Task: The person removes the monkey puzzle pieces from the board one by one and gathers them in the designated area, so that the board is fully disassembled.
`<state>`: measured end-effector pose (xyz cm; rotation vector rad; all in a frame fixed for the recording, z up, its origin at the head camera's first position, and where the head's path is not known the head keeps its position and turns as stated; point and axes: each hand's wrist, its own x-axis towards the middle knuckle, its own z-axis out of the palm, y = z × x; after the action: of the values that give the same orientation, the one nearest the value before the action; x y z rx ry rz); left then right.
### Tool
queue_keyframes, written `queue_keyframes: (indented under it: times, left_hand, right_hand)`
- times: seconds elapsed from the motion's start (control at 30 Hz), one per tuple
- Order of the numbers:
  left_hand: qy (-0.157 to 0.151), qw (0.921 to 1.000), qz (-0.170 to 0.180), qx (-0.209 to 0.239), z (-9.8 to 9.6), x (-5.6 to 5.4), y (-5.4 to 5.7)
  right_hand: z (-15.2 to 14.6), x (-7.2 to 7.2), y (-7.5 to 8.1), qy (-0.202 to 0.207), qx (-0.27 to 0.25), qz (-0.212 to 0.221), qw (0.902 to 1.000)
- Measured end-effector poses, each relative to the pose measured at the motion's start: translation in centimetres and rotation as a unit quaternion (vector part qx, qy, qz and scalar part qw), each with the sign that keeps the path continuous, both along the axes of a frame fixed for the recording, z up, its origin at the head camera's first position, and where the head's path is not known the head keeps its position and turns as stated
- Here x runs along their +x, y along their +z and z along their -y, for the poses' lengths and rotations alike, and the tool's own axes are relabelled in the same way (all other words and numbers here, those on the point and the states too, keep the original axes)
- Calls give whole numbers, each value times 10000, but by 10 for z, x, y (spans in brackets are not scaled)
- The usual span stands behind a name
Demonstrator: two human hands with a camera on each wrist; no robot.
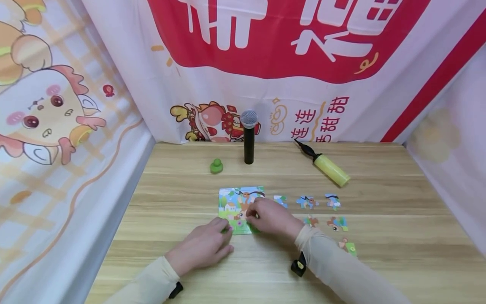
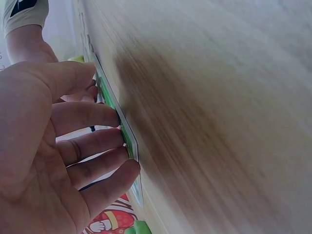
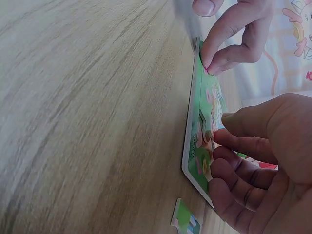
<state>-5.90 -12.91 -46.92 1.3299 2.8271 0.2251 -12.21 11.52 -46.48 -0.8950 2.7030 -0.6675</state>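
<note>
A jigsaw puzzle board (image 1: pixel 229 198) with a cartoon picture lies on the table in front of me. My left hand (image 1: pixel 205 245) rests at its near left corner; in the left wrist view, extended fingers (image 2: pixel 90 141) lie along the board's edge. Over the board's right part, my right hand (image 1: pixel 274 217) has its fingers bent, thumb and index finger close together at a puzzle piece (image 3: pixel 205 127). That piece sits slightly raised and tilted in the picture, partly covered by the fingertips. The right hand also hides part of the board in the head view.
Several loose puzzle pieces (image 1: pixel 333 201) lie right of the board, some near the right sleeve. Behind stand a green toy (image 1: pixel 216 166) and an upright microphone (image 1: pixel 249 141). A yellow hand pump (image 1: pixel 331 169) lies at the back right. Printed cloth (image 1: pixel 144 84) hangs around the table.
</note>
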Motion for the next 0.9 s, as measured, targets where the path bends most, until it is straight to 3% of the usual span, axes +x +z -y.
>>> queue_keyframes:
  times: [0.63,0.9]
  left_hand:
    - [4,10000,67,17,-2,-1,4]
    - [17,10000,76,-29,-2,-1,3]
  right_hand:
    - [-4,-4,-6,-247,-759,716,9942]
    - [-23,5,6,-435,-1594,1316,9774]
